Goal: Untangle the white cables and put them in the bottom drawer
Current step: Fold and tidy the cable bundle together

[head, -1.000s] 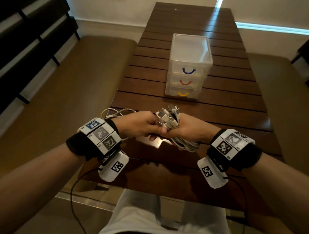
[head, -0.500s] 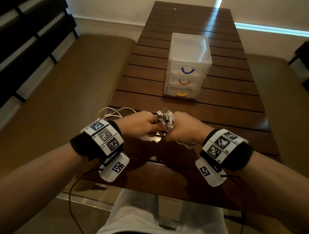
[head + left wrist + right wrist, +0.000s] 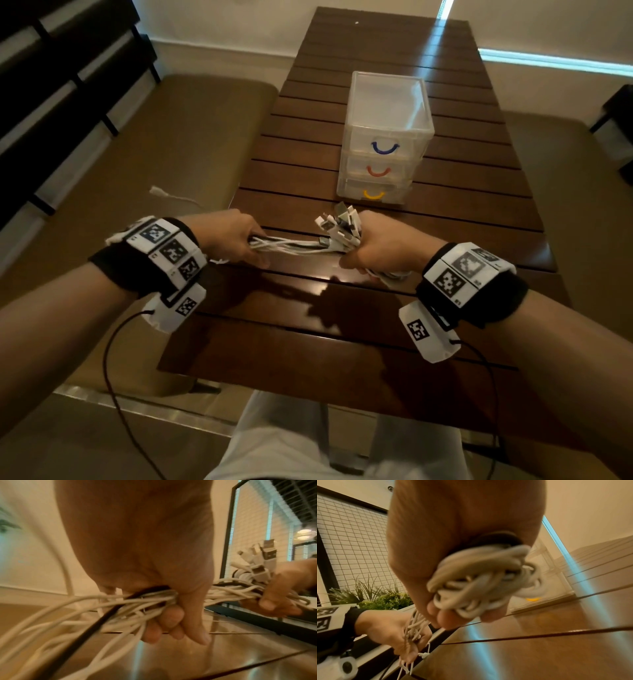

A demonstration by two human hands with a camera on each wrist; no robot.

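A bundle of white cables (image 3: 298,245) stretches between my two hands above the near part of the wooden table (image 3: 462,219). My left hand (image 3: 236,240) grips the strands (image 3: 154,599), with loose ends trailing out behind it. My right hand (image 3: 376,243) grips the other end, where the plugs (image 3: 339,222) stick up in a cluster and looped cable (image 3: 479,582) bulges from the fist. A dark cable (image 3: 96,620) runs among the white ones. Behind the hands stands a clear three-drawer unit (image 3: 387,137); its bottom drawer (image 3: 373,195), with a yellow handle, is closed.
A tan bench (image 3: 164,164) runs along the left of the table and another along the right (image 3: 561,178). One white cable end (image 3: 164,193) hangs in the air over the left bench. A black-framed grid panel (image 3: 351,540) and green plants (image 3: 373,597) stand to the left.
My hands, pressed together on the bundle before, have drawn apart; the left one has slid to the left along the cables, so a straight stretch now shows between them.
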